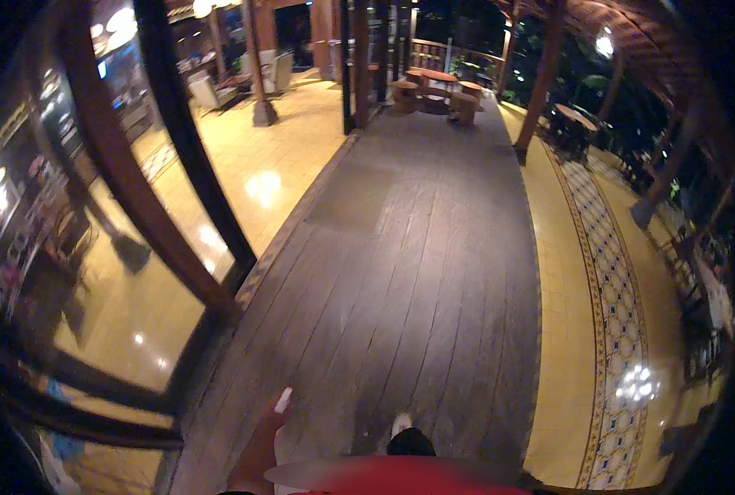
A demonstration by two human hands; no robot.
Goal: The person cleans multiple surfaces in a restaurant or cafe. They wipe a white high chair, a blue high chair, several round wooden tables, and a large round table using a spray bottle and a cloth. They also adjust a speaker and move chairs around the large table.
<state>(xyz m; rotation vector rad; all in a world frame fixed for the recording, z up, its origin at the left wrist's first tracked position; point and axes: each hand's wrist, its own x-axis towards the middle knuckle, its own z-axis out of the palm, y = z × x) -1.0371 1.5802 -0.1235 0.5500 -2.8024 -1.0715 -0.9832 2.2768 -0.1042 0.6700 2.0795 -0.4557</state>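
Note:
My left arm (253, 458) reaches up from the bottom edge, low over a dark wooden plank floor (404, 297). Around my left hand (275, 414) the picture is blurred and the fingers do not show clearly. A small pale patch (284, 399) sits at its tip; whether it is a held thing cannot be told. My right hand is out of view. Red cloth (404, 476) fills the bottom middle, and just above it are a dark rounded shape (411, 442) and the pale tip of a shoe (401, 423).
Dark-framed glass panels (182, 260) line the left, with yellow tiles (281, 142) behind them. Ahead stand a round wooden table (432, 75) and stools (463, 108). A patterned tile strip (618, 291) runs along the right, past a wooden post (537, 86).

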